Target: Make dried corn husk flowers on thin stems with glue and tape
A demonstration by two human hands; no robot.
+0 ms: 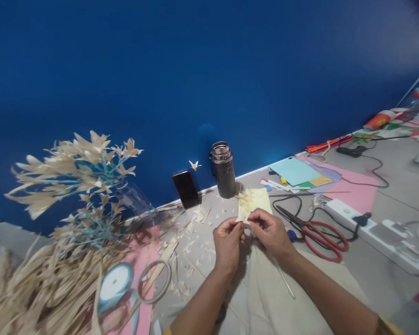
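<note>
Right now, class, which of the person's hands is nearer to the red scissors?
The right hand is nearer: the red scissors lie just to its right on the table. The left hand is farther, on the other side of the right hand. Both hands hold a yellow sheet.

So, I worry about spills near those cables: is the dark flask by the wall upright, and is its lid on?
Upright: the dark flask stands on its base by the wall. No lid shows on its bare rim.
</note>
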